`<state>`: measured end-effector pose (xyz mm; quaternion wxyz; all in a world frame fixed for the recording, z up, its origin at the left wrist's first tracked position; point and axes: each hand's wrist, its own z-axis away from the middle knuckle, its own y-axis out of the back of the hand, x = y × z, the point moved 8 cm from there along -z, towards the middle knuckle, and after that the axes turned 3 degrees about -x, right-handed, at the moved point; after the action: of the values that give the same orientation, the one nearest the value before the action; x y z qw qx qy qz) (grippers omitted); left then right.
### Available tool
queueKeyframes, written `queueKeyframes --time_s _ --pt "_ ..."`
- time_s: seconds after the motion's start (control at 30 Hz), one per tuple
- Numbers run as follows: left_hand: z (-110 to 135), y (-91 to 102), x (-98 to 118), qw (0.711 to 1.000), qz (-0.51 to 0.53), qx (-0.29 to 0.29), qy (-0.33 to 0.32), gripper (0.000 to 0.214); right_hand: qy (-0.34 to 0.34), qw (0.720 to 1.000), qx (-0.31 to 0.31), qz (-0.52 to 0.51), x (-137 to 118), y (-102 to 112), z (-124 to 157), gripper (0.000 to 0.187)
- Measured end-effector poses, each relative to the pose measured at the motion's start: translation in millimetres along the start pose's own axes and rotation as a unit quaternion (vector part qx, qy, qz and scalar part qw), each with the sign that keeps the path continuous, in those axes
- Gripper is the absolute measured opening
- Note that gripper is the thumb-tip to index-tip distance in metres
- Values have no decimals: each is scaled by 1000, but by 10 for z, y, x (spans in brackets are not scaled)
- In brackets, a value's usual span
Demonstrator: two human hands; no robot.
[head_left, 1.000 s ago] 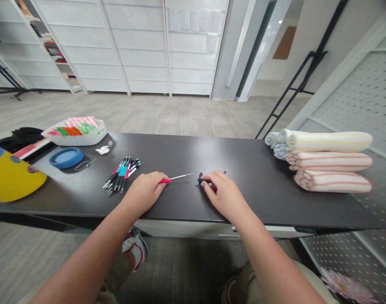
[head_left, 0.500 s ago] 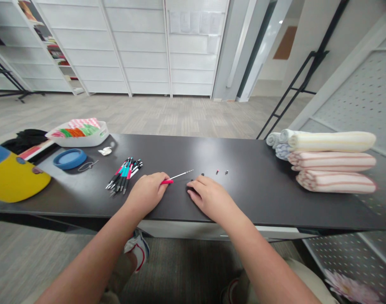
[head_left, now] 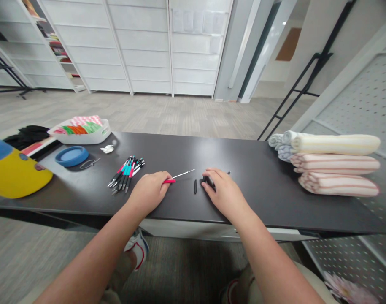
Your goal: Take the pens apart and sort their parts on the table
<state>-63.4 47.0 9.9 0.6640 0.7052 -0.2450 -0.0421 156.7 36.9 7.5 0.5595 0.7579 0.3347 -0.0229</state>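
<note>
My left hand (head_left: 150,190) rests on the dark table, closed around the red barrel of a pen (head_left: 169,181). A thin white refill (head_left: 184,174) sticks out of that barrel toward the right. A short black pen grip (head_left: 195,186) lies between my hands. My right hand (head_left: 222,190) is low over the table, fingers curled, with a small black pen part (head_left: 204,179) between thumb and fingertips; its exact shape is partly hidden. Just beyond the right fingers shows a small metal pen tip (head_left: 228,172). To the left lies a pile of pens (head_left: 127,174) in red, teal, black and white.
At the left are a yellow and blue visor-like item (head_left: 18,173), a blue round dish (head_left: 71,156), a grey loop (head_left: 89,163), a crumpled white scrap (head_left: 107,149) and a white basket (head_left: 102,134) with colourful contents. Rolled towels (head_left: 336,162) are stacked at the right.
My right hand has shifted right, uncovering the black pen grip, and now hides the small red piece seen before. My left hand keeps its hold on the red barrel.
</note>
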Motion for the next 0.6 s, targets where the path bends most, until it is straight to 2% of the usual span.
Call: queueKeyframes --time_s 0.13,0.37,0.5,0.6 --pt "-3 -2 4 1000 1 -1 -2 17 -6 1000 -5 -5 -8 -12 -30 14" --pt "-12 -6 -20 1000 5 -5 10 18 -54 998 10 37 34 31 33 20" --pt "-16 -5 -7 1000 0 -10 12 19 -8 999 26 32 -88 84 36 22" --pt "-15 -4 -4 1000 4 -10 15 19 45 999 2 10 -235 77 30 25"
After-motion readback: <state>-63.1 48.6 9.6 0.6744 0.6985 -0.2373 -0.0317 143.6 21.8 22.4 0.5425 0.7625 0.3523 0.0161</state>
